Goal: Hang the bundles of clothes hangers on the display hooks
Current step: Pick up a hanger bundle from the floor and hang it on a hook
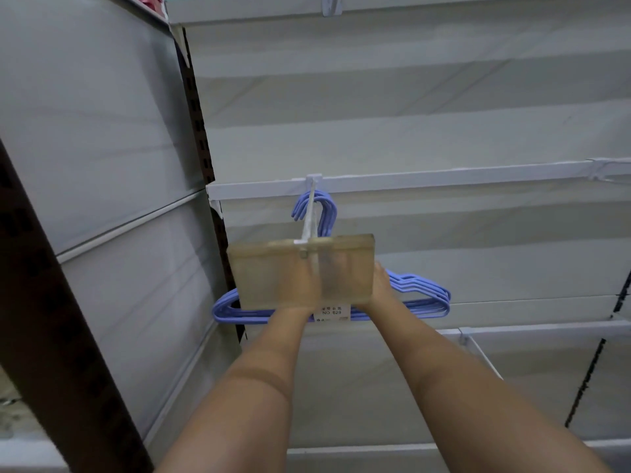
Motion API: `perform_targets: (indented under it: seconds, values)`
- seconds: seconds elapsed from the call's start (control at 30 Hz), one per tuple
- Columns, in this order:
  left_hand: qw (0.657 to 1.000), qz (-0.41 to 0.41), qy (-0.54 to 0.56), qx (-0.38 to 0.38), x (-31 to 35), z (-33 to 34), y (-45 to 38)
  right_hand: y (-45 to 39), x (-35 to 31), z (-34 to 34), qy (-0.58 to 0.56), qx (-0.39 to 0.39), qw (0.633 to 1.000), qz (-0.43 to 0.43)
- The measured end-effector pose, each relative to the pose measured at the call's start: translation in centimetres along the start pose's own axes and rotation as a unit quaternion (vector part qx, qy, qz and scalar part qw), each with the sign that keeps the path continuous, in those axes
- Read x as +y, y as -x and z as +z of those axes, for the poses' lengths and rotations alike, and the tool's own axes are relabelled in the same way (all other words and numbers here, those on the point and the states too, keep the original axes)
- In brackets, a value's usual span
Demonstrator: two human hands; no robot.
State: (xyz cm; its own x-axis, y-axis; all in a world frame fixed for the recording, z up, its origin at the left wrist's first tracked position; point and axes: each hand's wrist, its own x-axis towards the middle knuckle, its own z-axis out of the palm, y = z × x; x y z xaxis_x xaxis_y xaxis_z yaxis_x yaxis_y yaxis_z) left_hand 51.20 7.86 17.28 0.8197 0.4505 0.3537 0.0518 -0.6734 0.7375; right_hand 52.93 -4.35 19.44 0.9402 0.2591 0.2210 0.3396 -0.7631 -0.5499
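The fingers [309,281] of both hands are showing only as blurred shapes through a yellowed translucent price-tag plate [300,271], so I cannot tell whether they are spread, together or curled round anything. The left hand [300,285] is reaching up behind the left half of the plate, and the right hand [377,285] is reaching up at the plate's right edge, its outer side showing just beside the plate; both are lying at the level of the shoulders of the bundle of blue hangers [423,298], seemingly touching it, though the grip itself is hidden.

The bundle is hanging with its curved hook ends [324,206] looped over the white display hook [310,216], close to the back rail. Its shoulders are spreading out left and right below the plate, and a white label [331,314] with printed characters and a number is sitting on the bottom bars between the two wrists.

The display hook is sticking out toward the camera from a white horizontal rail [444,177], and the plate is sitting at its front end. Behind the rail, the pale back panel [409,97] of the shelving is rising. A dark slotted upright [201,131] is running down the left edge of this bay, with a grey side panel [85,131] to its left. Another white hook [607,169] is sitting on the same rail far to the right, well apart from the bundle.
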Motion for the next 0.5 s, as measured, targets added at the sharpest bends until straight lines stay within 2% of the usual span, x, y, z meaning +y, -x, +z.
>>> perform_targets:
  seconds: [0.07, 0.1, 0.17, 0.23, 0.37, 0.5]
  values:
    - [0.995, -0.023, -0.080, -0.054, 1.0, -1.1, 2.1, 0.6, 0.6, -0.1, 0.015, 0.019, 1.000, -0.005]
    - [0.995, -0.022, -0.091, -0.043, 1.2, -1.4, 3.2, 1.4, 0.7, -0.1, 0.015, 0.028, 0.999, -0.008]
    - [0.998, -0.005, -0.069, 0.013, 1.4, -1.9, 4.9, 2.3, 1.1, 0.1, 0.021, 0.031, 0.999, -0.017]
    - [0.997, 0.005, -0.072, 0.037, 0.9, -1.4, 5.3, 3.5, 1.7, 0.2, 0.026, 0.034, 0.999, -0.026]
    - [0.998, 0.018, -0.057, 0.025, -0.1, -1.0, 7.9, 6.4, 2.7, 0.4, 0.031, 0.028, 0.999, -0.024]
    - [0.998, 0.005, -0.050, -0.023, -1.2, -0.3, 11.3, 9.9, 4.3, 0.9, 0.043, 0.007, 0.999, -0.007]
